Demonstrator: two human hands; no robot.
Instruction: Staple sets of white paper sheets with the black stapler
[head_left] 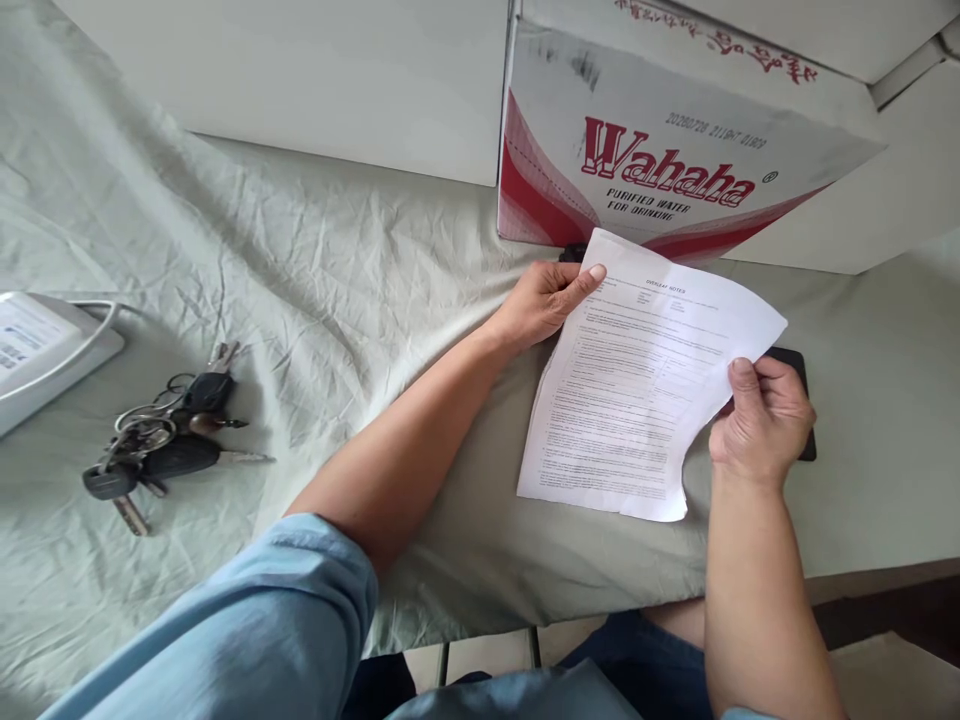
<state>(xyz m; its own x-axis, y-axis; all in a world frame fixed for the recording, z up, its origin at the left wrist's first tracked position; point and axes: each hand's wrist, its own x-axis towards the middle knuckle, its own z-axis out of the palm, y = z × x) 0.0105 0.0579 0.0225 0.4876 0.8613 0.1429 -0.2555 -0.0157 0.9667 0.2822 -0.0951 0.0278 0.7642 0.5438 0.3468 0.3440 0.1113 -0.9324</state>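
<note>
Paper (615, 390) headed "OVERLEAF NOTES" is hanging between the person's two hands over the green cloth (270, 270), in front of the Wahaha carton (637, 110), its print facing the wearer, presumably so that the lines are readable. The left hand (546, 302) is pinching the upper left edge, thumb flat on the printed face and fingers tucked behind; the right hand (763, 418) is gripping the right edge lower down, thumb on top as well. These opposite holds are probably serving to spread the thin page, since its upper right corner is bending and its lower right edge is curling. Whether the bottom is touching the cloth, I cannot tell. A dark flat object (808, 445), perhaps a phone, is lying partly hidden behind the right hand, and a small black item (573, 253) is peeking out beyond the left, too covered to identify. The carton is standing at the back, seemingly out of the hands' way, while bunched keys (180, 455) and a white device (37, 345) are resting well apart on the left.
</note>
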